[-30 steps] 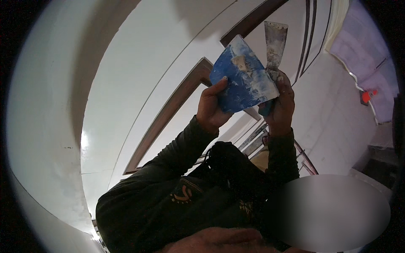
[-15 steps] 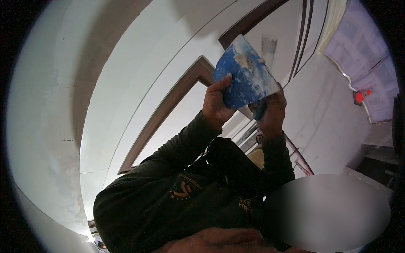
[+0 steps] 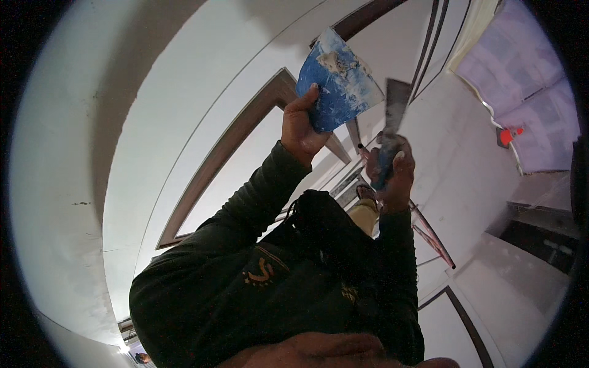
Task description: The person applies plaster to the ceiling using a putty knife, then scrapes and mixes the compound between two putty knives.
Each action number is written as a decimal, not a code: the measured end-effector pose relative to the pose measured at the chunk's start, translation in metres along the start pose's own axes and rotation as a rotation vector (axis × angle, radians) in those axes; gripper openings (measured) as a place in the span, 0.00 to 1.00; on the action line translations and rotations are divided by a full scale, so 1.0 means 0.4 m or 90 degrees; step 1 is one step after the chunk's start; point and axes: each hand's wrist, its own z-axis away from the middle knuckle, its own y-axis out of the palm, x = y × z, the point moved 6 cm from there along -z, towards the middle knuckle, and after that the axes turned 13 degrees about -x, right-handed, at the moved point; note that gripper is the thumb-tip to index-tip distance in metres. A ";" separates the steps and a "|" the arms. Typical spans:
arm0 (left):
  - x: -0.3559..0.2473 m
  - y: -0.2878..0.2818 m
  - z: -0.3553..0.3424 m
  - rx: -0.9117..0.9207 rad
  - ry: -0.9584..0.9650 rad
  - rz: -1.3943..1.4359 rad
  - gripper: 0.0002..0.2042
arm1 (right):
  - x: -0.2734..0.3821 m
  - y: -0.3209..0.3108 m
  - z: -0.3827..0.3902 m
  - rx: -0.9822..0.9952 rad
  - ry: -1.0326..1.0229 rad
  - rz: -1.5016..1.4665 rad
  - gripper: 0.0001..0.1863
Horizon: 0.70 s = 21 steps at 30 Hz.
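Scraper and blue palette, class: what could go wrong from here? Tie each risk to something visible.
1. The beige paste lies near the rim of the blue palette, so a tilt might drop some.
2. The left hand grips only one side of the palette, so it could twist.
3. The right hand is bare beside the scraper blade; a slip might nick it.

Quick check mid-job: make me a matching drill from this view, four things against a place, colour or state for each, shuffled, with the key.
Things:
1. Blue board
2. Scraper
3. Cone
4. Long-sleeved top

Places, colours, states:
A. Dark, with an emblem on the chest
B. In the right hand, blade up in the picture
C. Smeared with pale paste, in the left hand
D. Orange-red, toward the picture's right edge

Pairs: 1-C, 2-B, 3-D, 4-A
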 end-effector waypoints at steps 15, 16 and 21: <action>0.072 -0.037 0.054 -0.019 -0.157 0.020 0.16 | -0.066 0.019 0.077 0.157 0.243 -0.069 0.28; 0.064 -0.046 0.047 -0.020 -0.156 0.022 0.16 | -0.076 -0.010 0.084 0.096 0.229 0.040 0.28; 0.005 -0.060 0.013 -0.029 -0.067 -0.088 0.21 | -0.031 -0.132 0.090 -0.052 0.170 0.236 0.26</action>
